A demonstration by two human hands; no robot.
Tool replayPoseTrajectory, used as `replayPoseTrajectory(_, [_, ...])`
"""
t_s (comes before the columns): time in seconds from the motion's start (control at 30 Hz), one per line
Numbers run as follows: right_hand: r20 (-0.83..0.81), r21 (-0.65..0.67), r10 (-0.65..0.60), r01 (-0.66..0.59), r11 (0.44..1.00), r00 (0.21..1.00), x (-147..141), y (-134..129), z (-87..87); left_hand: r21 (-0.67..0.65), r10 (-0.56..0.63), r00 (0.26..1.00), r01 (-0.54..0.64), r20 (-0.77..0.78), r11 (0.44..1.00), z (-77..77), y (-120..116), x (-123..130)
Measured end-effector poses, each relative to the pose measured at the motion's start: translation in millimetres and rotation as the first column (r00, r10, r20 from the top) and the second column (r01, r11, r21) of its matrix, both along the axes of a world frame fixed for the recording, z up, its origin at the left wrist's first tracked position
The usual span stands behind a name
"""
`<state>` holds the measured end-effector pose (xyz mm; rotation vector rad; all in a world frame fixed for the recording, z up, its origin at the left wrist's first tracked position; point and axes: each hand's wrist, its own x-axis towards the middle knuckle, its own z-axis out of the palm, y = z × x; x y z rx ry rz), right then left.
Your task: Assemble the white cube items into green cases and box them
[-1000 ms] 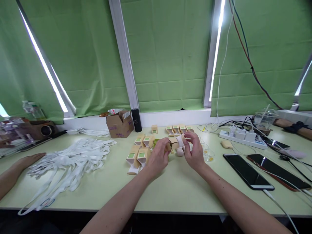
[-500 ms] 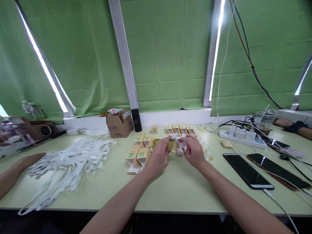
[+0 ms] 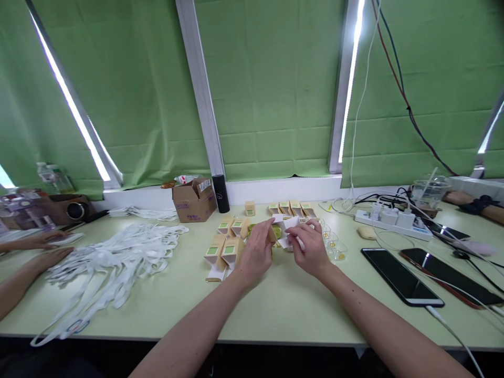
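Note:
My left hand [image 3: 258, 251] is closed on the kraft side of a small paper box [image 3: 286, 223] whose white inner flaps stand open towards the right. My right hand [image 3: 311, 247] has its fingers pinched at those flaps; a small pale piece seems to be at the fingertips, mostly hidden. Behind my left hand lie green pieces [image 3: 277, 231], partly covered. Several kraft boxes with green labels [image 3: 232, 249] stand left of my left hand, lids open. Small clear plastic cups [image 3: 334, 247] with yellow bits sit just right of my right hand.
More open boxes [image 3: 291, 208] line the back. A cardboard carton [image 3: 193, 200] and black cylinder [image 3: 220, 193] stand at back left. White straps [image 3: 122, 252] are heaped left, near another person's hands [image 3: 49, 257]. Phones [image 3: 401, 275], a power strip [image 3: 394, 223] and cables lie right.
My right hand has moved slightly left and in to the box flaps. The small pinkish piece seen below them is now largely hidden. Another person's second hand has appeared at left.

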<state>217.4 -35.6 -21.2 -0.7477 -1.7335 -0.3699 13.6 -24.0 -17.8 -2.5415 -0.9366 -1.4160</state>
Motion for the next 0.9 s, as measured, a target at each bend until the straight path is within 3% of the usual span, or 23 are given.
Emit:
replayPoseTrajectory(0.3, [-0.104,-0.29,-0.073,0.04,0.956,0.992,-11,4,-7.4,0.072,-0.002,0.994,0.01,-0.111,0.997,-0.1,-1,1])
replayPoseTrajectory(0.47, [-0.205,-0.418,-0.058,-0.034,0.908,0.977,-19,5,-10.4,0.206,0.071,0.967,-0.02,-0.245,0.978,-1.5,-2,3])
replayPoseTrajectory(0.57, [-0.313,-0.456,-0.017,-0.134,0.88,0.95,-20,6,-11.3,0.235,0.108,0.964,-0.05,-0.241,0.971,-0.6,-3,3])
replayPoseTrajectory(0.67, [-0.456,-0.454,0.033,-0.264,0.851,0.889,-20,7,-11.0,0.249,0.142,0.968,-0.088,-0.207,0.965,0.8,-2,1])
replayPoseTrajectory(0.8, [-0.679,-0.432,0.079,-0.484,0.761,0.73,-20,9,-10.2,0.231,0.168,0.971,-0.126,-0.17,0.965,1.2,0,0])
replayPoseTrajectory(0.9, [-0.754,-0.4,0.086,-0.559,0.726,0.651,-21,10,-9.8,0.217,0.171,0.974,-0.137,-0.147,0.966,0.8,2,-1])
